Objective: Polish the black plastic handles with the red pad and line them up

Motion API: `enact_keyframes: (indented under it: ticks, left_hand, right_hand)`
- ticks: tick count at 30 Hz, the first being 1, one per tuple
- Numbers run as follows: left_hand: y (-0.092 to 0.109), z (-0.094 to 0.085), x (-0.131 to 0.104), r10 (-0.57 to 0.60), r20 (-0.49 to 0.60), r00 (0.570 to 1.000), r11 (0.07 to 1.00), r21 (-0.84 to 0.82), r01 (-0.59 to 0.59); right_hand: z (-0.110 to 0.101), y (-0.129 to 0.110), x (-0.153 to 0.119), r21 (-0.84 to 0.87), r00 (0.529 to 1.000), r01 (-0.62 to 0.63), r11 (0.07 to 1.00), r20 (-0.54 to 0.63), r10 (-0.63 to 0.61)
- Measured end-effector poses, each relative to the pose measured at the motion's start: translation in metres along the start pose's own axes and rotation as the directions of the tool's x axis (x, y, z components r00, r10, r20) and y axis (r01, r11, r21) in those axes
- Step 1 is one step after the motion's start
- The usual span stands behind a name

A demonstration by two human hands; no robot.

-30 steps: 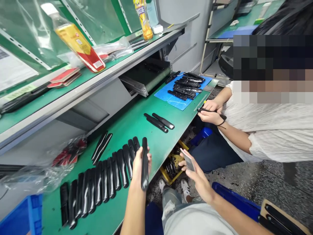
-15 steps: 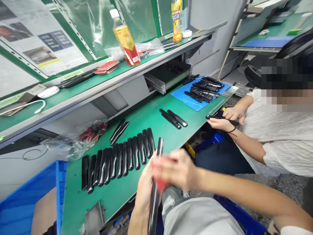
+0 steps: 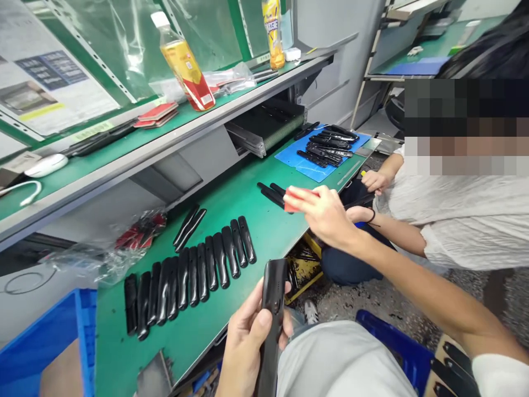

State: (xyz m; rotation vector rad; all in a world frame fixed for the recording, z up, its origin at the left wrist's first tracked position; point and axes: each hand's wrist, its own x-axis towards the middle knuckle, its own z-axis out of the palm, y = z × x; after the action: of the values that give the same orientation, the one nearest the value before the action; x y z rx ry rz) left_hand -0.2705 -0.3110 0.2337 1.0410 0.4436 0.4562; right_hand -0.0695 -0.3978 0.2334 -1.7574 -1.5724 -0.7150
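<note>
My left hand (image 3: 243, 344) is wrapped round a long, glossy black handle-shaped part (image 3: 273, 309), held upright over my lap. Up and to the right, my right hand (image 3: 330, 218) pinches a small red pad (image 3: 290, 202) between straight fingers and thumb, apart from the part. Behind the pad, two similar black parts (image 3: 269, 193) lie on the green table (image 3: 231, 201), partly covered by my fingers. A row of several black parts (image 3: 183, 281) lies side by side to the left, with a separate pair (image 3: 189, 227) above it.
At right sits a co-worker, whose hand (image 3: 376, 181) is near a dark part. Black parts pile on a blue sheet (image 3: 285, 160). A blue crate (image 3: 85, 331) stands left, a yellow crate (image 3: 309, 284) below the table edge. Bottles (image 3: 185, 66) stand on the shelf.
My right hand with the red pad has moved off the black part, up and to the right. My left hand still grips the part, now turned to show its broader face. The view has shifted right.
</note>
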Motion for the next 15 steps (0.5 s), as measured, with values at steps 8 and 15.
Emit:
enact_keyframes:
  ticks: [8, 15]
  left_hand:
    - [-0.006, -0.003, 0.006, -0.075, 0.015, 0.997, 0.997, -0.009, 0.075]
    - [-0.008, 0.000, 0.021, -0.156, -0.159, 0.975, 0.987, 0.010, 0.159]
  right_hand:
    - [-0.009, 0.006, 0.001, 0.056, 0.995, -0.093, 0.994, 0.041, 0.091]
    - [0.000, -0.002, -0.010, -0.027, 0.998, 0.065, 0.998, 0.012, -0.065]
